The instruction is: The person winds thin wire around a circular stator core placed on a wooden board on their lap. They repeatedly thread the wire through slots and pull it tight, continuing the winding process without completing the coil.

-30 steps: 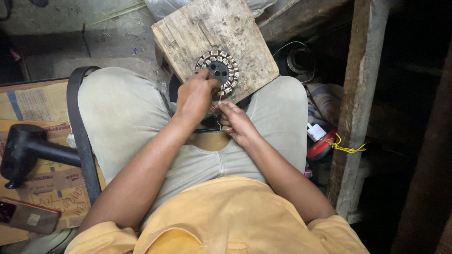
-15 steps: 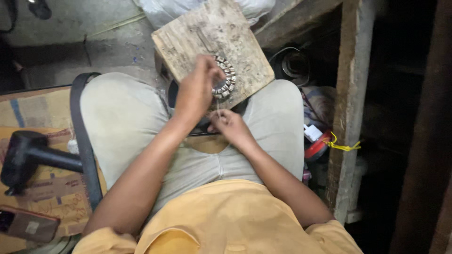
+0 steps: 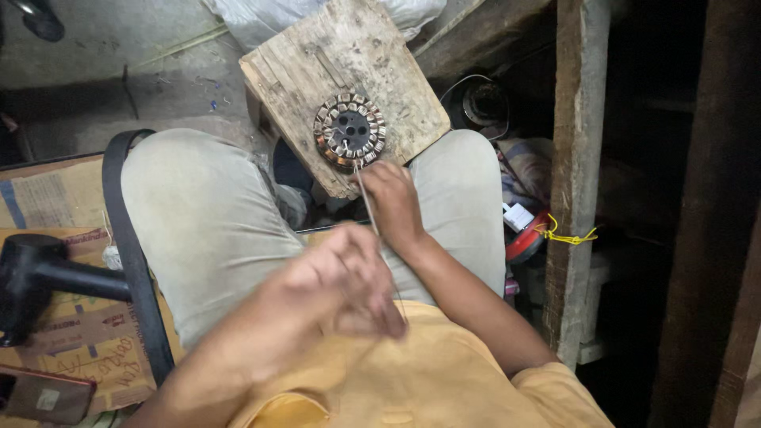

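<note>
A round motor stator point(image 3: 349, 131) with copper-wound teeth lies on a rough wooden block point(image 3: 313, 63) that rests between my knees. A thin copper wire point(image 3: 367, 202) runs from the stator back toward my body. My right hand point(image 3: 390, 203) sits just below the stator at the block's near edge, fingers pinched on the wire. My left hand point(image 3: 341, 285) is blurred and pulled back near my stomach, fingers closed on the same wire, drawing it taut.
A black mallet point(image 3: 43, 273) lies on flattened cardboard point(image 3: 47, 190) at the left, beside a black rubber belt point(image 3: 131, 246). A phone point(image 3: 43, 394) lies at bottom left. A wooden post point(image 3: 577, 158) stands at the right with a red object point(image 3: 525, 238) and yellow tie beside it.
My left hand left the stator and pulled back toward my body, drawing the wire out. My right hand stayed near the block's edge. The stator is now uncovered.
</note>
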